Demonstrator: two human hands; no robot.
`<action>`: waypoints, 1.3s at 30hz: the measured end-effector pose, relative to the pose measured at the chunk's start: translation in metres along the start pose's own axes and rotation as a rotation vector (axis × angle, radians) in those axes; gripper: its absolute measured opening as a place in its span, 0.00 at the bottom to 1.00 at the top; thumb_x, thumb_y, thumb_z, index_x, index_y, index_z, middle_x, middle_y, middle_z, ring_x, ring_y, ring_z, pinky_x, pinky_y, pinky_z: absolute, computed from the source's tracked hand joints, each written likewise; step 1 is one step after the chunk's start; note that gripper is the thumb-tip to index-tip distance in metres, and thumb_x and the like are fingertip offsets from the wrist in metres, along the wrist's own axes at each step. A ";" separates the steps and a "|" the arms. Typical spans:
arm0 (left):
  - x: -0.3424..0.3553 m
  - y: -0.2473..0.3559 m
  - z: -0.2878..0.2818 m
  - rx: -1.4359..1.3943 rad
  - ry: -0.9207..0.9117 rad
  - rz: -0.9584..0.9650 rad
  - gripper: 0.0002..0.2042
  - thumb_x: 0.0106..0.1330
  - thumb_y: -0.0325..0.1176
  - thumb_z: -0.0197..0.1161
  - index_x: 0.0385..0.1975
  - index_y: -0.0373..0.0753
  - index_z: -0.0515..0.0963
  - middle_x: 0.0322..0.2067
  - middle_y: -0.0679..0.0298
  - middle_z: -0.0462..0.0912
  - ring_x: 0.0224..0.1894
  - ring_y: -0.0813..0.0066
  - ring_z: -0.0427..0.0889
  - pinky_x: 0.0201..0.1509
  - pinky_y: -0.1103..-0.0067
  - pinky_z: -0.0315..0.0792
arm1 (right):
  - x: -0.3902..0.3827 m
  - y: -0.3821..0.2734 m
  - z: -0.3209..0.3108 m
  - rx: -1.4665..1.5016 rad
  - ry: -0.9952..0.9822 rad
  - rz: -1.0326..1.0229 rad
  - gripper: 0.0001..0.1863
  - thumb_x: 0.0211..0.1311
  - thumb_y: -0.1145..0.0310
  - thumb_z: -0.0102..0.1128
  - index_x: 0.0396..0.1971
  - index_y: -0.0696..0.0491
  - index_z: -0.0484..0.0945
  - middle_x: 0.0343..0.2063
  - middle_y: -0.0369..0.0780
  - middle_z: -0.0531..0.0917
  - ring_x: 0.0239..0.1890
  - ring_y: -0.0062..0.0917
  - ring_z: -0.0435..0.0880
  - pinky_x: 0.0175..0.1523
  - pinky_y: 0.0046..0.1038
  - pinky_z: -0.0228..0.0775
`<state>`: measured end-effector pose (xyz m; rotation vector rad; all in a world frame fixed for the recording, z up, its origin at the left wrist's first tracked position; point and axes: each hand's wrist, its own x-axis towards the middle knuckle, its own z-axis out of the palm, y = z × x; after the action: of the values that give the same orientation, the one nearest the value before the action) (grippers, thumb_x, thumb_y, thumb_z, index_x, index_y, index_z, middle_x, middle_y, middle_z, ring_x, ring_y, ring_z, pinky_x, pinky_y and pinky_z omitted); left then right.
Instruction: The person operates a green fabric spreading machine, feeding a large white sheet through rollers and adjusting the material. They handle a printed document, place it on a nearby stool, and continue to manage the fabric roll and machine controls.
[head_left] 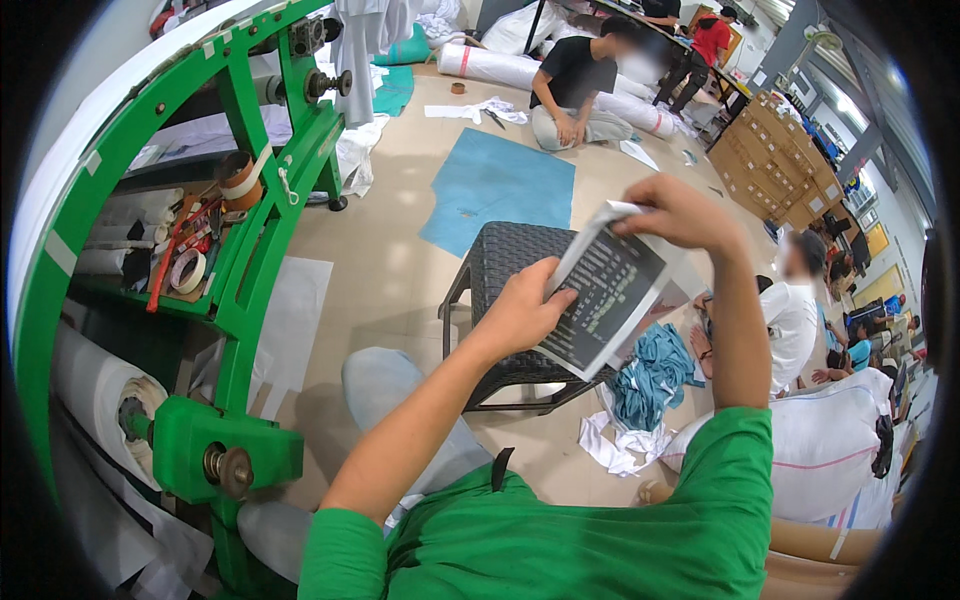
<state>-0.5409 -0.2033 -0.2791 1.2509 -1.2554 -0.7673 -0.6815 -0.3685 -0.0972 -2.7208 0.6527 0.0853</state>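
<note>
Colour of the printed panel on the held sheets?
Dark grey printed panel, pale lettering, white border; best in the head view.

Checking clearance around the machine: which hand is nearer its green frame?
Left. The left hand is right of the green frame, apart from it; the right hand is farther right, at the upper edge of the printed sheet.
</note>
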 end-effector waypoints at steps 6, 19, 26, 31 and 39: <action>-0.010 -0.047 0.021 0.124 0.012 -0.336 0.29 0.68 0.31 0.63 0.64 0.26 0.59 0.51 0.39 0.80 0.56 0.46 0.81 0.62 0.62 0.71 | 0.099 0.055 0.079 -0.259 -0.139 0.070 0.21 0.53 0.56 0.77 0.40 0.57 0.88 0.35 0.48 0.88 0.37 0.39 0.87 0.45 0.38 0.78; -0.044 -0.026 -0.023 0.704 -0.013 -0.376 0.52 0.68 0.43 0.64 0.76 0.28 0.29 0.33 0.41 0.85 0.37 0.43 0.86 0.46 0.59 0.79 | -0.028 0.044 0.178 0.130 0.335 0.125 0.14 0.60 0.76 0.63 0.47 0.56 0.82 0.43 0.50 0.85 0.46 0.50 0.83 0.53 0.42 0.75; -0.154 0.015 -0.088 0.356 -0.072 -0.560 0.44 0.69 0.43 0.67 0.77 0.33 0.47 0.26 0.50 0.85 0.28 0.63 0.85 0.35 0.67 0.76 | -0.041 0.036 0.192 0.125 0.590 0.047 0.14 0.60 0.76 0.65 0.47 0.55 0.82 0.54 0.45 0.84 0.64 0.43 0.77 0.70 0.41 0.64; -0.285 0.070 -0.126 -0.027 -0.026 -0.313 0.39 0.72 0.32 0.63 0.79 0.40 0.49 0.37 0.60 0.87 0.34 0.74 0.84 0.42 0.73 0.78 | -0.016 -0.058 0.215 0.323 0.771 -0.207 0.14 0.63 0.82 0.61 0.48 0.58 0.81 0.52 0.47 0.85 0.62 0.41 0.79 0.70 0.41 0.65; -0.518 0.090 -0.166 0.164 1.471 -0.161 0.27 0.71 0.34 0.65 0.69 0.38 0.68 0.38 0.62 0.86 0.42 0.74 0.84 0.47 0.74 0.77 | 0.012 -0.224 0.307 0.526 0.139 -0.985 0.16 0.49 0.84 0.68 0.40 0.58 0.81 0.48 0.47 0.85 0.55 0.45 0.82 0.63 0.43 0.70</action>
<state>-0.5110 0.3466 -0.3047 1.5339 0.0047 0.2538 -0.5633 -0.0822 -0.3171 -2.2369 -0.5972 -0.4449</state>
